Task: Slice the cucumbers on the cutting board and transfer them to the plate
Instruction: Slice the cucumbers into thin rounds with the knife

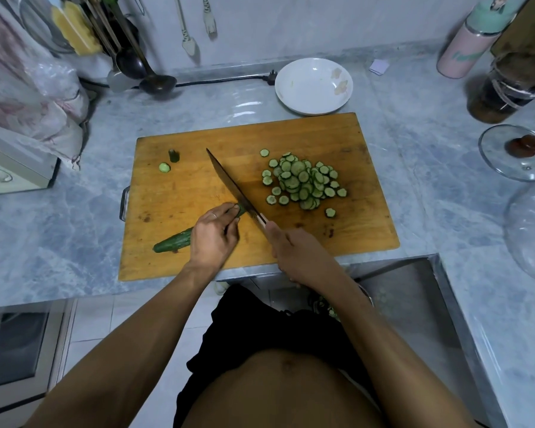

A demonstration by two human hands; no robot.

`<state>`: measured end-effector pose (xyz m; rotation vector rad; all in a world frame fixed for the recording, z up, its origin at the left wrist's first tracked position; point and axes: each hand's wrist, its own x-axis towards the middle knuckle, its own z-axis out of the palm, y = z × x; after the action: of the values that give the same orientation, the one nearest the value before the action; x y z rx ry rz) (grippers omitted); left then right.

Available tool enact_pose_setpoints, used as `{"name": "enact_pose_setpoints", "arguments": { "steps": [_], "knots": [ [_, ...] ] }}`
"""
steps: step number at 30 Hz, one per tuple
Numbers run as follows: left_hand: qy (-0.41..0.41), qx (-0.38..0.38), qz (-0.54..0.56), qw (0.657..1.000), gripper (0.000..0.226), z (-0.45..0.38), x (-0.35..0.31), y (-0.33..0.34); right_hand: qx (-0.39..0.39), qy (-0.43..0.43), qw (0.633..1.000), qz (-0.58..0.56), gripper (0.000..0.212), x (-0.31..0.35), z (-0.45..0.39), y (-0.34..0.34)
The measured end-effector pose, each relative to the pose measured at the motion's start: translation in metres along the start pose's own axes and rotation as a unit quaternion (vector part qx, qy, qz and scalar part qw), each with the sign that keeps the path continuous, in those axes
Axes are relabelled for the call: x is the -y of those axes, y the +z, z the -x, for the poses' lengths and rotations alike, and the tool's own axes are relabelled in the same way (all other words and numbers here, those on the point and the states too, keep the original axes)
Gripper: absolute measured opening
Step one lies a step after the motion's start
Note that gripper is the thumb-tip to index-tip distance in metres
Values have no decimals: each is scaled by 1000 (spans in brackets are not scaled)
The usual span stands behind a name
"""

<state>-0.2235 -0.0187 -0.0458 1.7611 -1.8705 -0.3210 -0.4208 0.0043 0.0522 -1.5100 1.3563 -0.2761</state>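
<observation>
Marble counter carries the cutting board (198,257), bare at its lower right; left hand (213,239) clamps the cucumber (173,241), right hand (294,254) grips the knife (229,180) beside the slices (303,180).

Half-cut cucumber (173,241), slices (303,183) on board (337,134)

One wide-angle camera, worn on the person's head, looks forward and steeply down. The cutting board (257,193) sits close, just above centre, on the worktop (414,168); the plate (314,85) lies toward 12 o'clock, and the person's torso fills 6 o'clock.
</observation>
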Motion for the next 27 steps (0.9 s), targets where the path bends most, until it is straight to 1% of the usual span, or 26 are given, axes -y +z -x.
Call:
{"name": "enact_pose_setpoints", "arguments": {
  "steps": [5,8,14,19,24,27],
  "knots": [
    [3,-2,-4,1000,29,-1,0,0,-3,-6,1000,19,76,-2,3,3],
    [-1,-3,-7,1000,29,-1,0,1,3,-6,1000,27,78,-4,3,3],
    [-1,-1,-14,1000,30,1,0,4,8,2,998,59,65,-3,-7,11],
    [-5,-10,0,1000,30,1,-3,3,3,-4,997,71,61,-7,-13,19],
    [-11,-12,12,1000,32,0,-7,0,-22,14,999,32,70,-14,-19,12],
    [-14,-16,19,1000,31,0,-10,-2,-42,24,999,6,71,-20,-20,1]
  ]
}}
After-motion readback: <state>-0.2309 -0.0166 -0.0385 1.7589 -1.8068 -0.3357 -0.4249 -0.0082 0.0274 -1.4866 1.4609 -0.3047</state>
